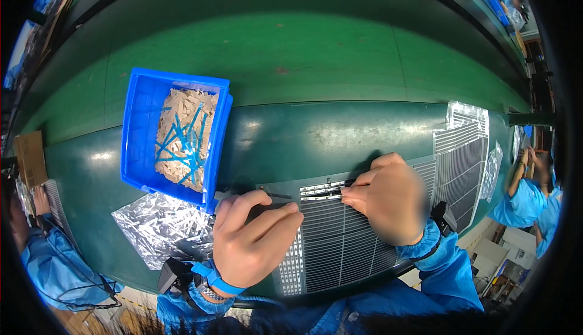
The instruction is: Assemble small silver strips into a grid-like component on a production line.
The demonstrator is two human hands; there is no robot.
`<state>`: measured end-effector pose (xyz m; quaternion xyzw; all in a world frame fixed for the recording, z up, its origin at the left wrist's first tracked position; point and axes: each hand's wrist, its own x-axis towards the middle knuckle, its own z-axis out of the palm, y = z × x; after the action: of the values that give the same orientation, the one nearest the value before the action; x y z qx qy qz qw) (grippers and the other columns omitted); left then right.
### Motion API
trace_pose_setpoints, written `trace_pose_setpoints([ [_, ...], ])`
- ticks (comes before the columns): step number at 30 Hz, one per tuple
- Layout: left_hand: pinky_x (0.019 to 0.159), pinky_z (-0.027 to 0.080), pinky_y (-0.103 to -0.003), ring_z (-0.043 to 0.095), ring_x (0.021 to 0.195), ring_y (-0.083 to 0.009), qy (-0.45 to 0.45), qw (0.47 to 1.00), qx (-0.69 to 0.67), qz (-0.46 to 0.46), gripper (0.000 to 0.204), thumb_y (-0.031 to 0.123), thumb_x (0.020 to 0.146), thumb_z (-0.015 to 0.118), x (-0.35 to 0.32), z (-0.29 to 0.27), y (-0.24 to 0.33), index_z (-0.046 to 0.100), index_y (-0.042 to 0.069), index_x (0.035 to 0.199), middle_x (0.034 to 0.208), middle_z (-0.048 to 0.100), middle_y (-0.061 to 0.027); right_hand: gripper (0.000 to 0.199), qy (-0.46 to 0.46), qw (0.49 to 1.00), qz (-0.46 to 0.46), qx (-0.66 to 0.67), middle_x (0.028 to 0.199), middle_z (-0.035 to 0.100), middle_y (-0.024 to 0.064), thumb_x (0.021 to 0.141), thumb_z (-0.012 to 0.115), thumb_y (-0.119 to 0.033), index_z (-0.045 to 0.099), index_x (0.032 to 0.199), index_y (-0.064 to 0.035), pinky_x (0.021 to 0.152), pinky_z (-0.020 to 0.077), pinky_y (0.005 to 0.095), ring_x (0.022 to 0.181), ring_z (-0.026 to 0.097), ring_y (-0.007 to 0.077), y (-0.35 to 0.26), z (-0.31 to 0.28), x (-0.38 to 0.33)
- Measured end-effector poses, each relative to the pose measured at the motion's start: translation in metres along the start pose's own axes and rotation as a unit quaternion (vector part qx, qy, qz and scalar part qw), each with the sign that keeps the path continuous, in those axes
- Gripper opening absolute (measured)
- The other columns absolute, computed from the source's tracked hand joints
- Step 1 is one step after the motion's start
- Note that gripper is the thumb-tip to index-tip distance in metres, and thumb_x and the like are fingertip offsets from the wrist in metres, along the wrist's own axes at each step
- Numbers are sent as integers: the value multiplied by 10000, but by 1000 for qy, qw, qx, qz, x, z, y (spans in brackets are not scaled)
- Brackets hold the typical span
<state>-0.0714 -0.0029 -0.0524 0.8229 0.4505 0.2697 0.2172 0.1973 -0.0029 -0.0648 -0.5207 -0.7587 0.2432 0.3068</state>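
Note:
A sheet of thin dark strips (340,238) with pale lines between them lies before me on the green table. At its far edge are a few white strips (319,188) with small dark marks. My right hand (392,198) is closed, thumb and forefinger pinching the end of one of these thin strips. To the left, my left hand (255,238) has thumb and forefinger pressed together at the sheet's left side; anything between them is too small to make out. Its other fingers are curled. A column of small pale pieces (291,268) runs beside the sheet, partly under the left hand.
A blue bin (127,135) holds beige scraps and blue strips. Beside it, silvery strips (167,229) lie heaped on the table. More striped sheets (464,159) and a clear bag (490,171) are at right. Co-workers in blue sleeves (516,204) are at both sides.

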Motion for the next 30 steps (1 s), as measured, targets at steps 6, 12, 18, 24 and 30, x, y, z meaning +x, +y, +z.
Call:
trace_pose_setpoints([
  [6,800,450,-383,628,967,-223,3,1000,-7,-3,187,111,716,897,0,4,-2,825,124,888,952,803,46,232,1,1000,7,-8,892,750,-36,715,947,-191,870,931,-157,765,481,330,881,613,188,0,-1,-1],
  [12,799,454,-383,627,962,-222,8,1000,-7,-9,184,106,714,896,-1,2,-1,822,127,881,949,803,50,225,5,1000,2,-5,886,746,-31,713,950,-185,870,921,-151,760,478,332,875,615,189,-1,1,0],
  [18,795,455,-381,625,951,-221,9,1000,-12,-3,189,106,712,898,0,6,-3,824,129,884,945,803,52,221,8,1000,5,-11,883,737,-33,714,950,-174,872,920,-152,753,475,334,876,616,189,0,1,-1],
  [24,797,455,-381,626,946,-221,5,1000,-8,-7,190,105,712,898,-1,2,-1,825,128,886,947,804,49,224,6,1000,0,-11,891,733,-34,716,949,-180,873,925,-154,753,473,333,885,613,189,-1,1,-1],
  [30,798,455,-385,628,946,-222,6,1000,-8,0,187,104,714,899,0,3,-1,824,124,884,950,806,45,220,6,1000,2,-12,894,729,-34,720,946,-174,873,926,-154,755,470,332,892,611,190,-1,1,-1],
])
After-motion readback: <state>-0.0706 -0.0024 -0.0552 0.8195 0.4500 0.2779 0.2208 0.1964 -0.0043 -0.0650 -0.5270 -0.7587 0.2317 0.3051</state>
